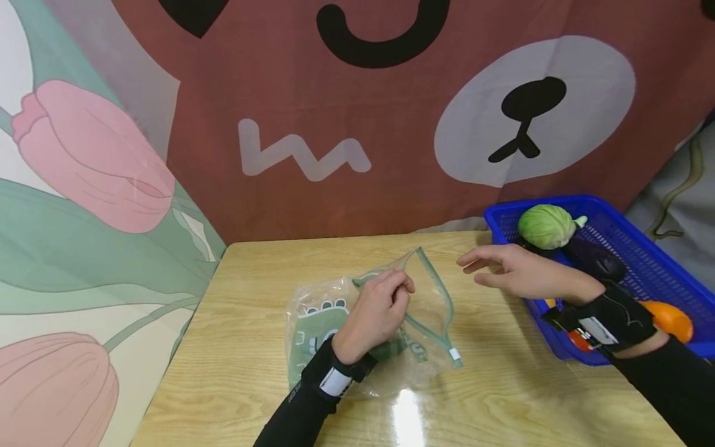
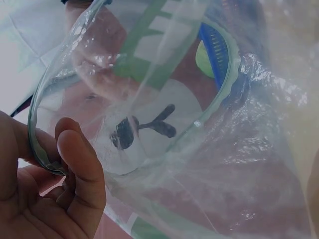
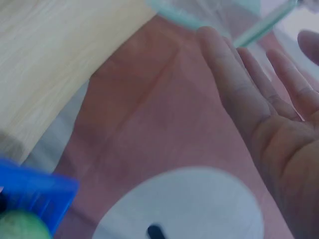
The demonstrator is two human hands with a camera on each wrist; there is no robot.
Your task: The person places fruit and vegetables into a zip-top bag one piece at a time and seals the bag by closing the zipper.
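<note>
A clear zip bag (image 1: 318,332) with green cartoon print lies on the wooden table, its green-edged mouth spread towards the right. My left hand (image 1: 377,310) pinches the rim of the mouth between thumb and fingers, and the left wrist view shows the rim (image 2: 37,144) passing into that grip. A white slider (image 1: 455,354) sits at the near end of the zip. To the right of the bag, my right hand (image 1: 522,270) hovers with fingers extended and nothing in them, its wrist over the basket's near side.
A blue basket (image 1: 564,200) stands at the table's right side. In it are a green cabbage (image 1: 544,226), a dark eggplant (image 1: 594,261) and an orange item (image 1: 670,320), with a red item partly hidden by the right wrist. A printed cloth (image 1: 402,198) hangs behind the table (image 1: 212,385).
</note>
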